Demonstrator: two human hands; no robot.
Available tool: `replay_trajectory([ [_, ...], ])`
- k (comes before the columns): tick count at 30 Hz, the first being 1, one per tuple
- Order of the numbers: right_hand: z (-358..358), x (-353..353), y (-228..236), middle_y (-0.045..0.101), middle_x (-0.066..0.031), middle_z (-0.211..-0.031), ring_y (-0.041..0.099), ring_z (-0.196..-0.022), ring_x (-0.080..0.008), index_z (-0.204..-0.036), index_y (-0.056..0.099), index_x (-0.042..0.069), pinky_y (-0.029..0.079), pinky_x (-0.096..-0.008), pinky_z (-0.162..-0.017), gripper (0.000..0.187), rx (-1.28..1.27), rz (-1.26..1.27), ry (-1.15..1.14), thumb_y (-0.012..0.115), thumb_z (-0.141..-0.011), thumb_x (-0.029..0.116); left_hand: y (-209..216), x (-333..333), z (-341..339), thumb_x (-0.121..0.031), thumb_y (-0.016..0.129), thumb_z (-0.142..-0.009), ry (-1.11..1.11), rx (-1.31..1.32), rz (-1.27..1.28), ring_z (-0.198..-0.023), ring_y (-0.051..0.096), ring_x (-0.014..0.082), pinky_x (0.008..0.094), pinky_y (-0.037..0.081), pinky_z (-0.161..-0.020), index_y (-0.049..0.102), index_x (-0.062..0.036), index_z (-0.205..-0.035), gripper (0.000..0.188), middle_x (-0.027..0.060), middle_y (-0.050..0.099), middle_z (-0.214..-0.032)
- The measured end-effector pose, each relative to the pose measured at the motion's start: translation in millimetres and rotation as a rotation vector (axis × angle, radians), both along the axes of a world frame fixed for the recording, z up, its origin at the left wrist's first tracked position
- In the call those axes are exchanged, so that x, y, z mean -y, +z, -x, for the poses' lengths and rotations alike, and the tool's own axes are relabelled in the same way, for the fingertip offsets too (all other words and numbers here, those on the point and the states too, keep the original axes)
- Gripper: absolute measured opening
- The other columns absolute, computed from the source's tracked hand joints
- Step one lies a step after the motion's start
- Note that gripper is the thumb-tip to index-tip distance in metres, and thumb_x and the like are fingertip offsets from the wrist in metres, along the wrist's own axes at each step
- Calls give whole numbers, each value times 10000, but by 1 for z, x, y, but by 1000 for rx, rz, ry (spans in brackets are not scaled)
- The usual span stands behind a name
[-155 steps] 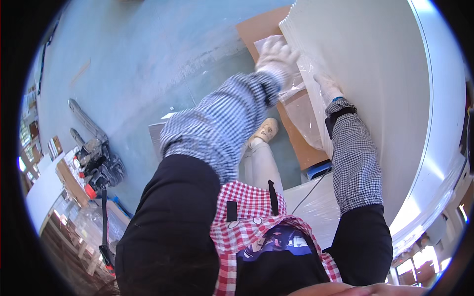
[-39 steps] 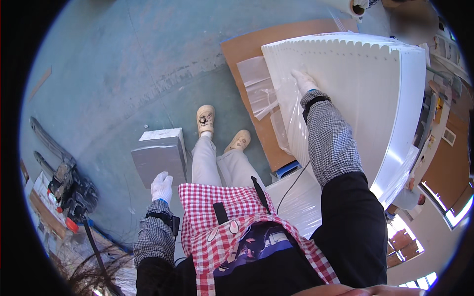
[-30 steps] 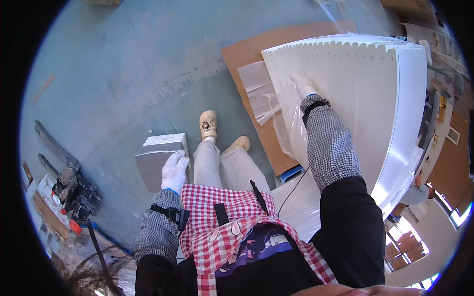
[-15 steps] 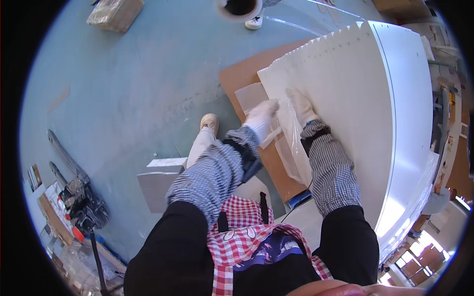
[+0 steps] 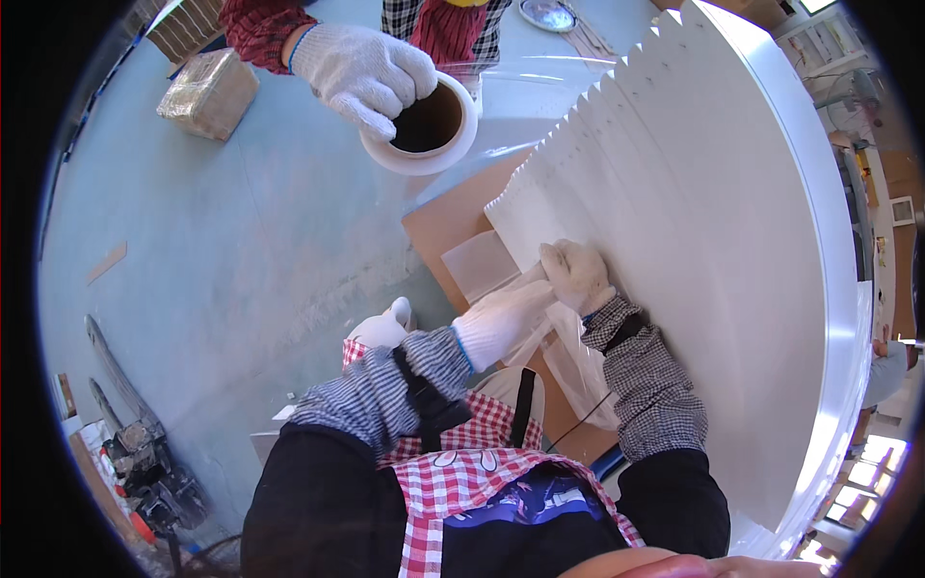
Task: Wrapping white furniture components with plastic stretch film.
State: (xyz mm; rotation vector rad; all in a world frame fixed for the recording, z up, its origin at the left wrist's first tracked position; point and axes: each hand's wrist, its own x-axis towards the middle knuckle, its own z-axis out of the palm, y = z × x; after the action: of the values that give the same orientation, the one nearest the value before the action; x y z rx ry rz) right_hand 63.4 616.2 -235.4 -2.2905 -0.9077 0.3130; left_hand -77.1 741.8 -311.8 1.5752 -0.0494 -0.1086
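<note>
Both my hands wear white knit gloves and meet at the near-left side of a tall stack of white panels [image 5: 713, 241]. My right hand [image 5: 578, 275] is curled closed against the stack, gripping clear plastic film [image 5: 588, 371]. My left hand [image 5: 503, 316] reaches across from the left, its fingers pressed together on the film, tips against my right hand. Loose film hangs below them over a brown cardboard sheet [image 5: 453, 207] under the stack. Beyond, a co-worker's gloved hand [image 5: 371, 77] grips the end of a white roll with a hollow core [image 5: 465, 135].
A film-wrapped carton [image 5: 210, 94] stands on the blue-green floor at the far left. A dark pallet jack [image 5: 149, 453] is at lower left. The co-worker's red sleeve [image 5: 258, 34] enters at the top. A blue object [image 5: 607, 462] lies near my right forearm.
My hands have come together on the film, the left moving in against the right. The co-worker's hand and the roll have come further into view at the top. My view has shifted.
</note>
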Motion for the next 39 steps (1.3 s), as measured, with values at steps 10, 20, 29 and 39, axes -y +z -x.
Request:
replay_trajectory([
  [10,-23,9,-18,656,-221,-757,640,-738,-414,-778,641,8,509,-470,-688,496,242,147,118,495,-976,439,45,-72,120,-221,642,-956,-72,-310,-195,-1065,654,205,327,482,-992,668,-37,-1229,330,120,690,-1179],
  [20,-16,13,-2,685,-218,-812,671,-782,-367,-861,692,2,517,-435,-740,492,68,234,259,518,-968,451,177,-60,-129,-140,750,-861,782,903,-357,-751,660,130,266,519,-677,740,-19,-1034,211,96,723,-881],
  [29,0,16,12,697,-223,-839,680,-829,-389,-882,709,3,522,-456,-793,528,204,321,303,505,-963,484,214,-40,-169,-110,746,-859,764,694,54,-841,674,108,237,527,-749,724,24,-1031,219,78,739,-936],
  [39,2,14,6,700,-219,-829,683,-826,-387,-869,716,15,520,-458,-796,526,172,268,315,523,-952,497,209,-25,-177,-117,723,-856,891,726,204,-747,636,129,262,501,-684,730,13,-995,191,84,716,-858],
])
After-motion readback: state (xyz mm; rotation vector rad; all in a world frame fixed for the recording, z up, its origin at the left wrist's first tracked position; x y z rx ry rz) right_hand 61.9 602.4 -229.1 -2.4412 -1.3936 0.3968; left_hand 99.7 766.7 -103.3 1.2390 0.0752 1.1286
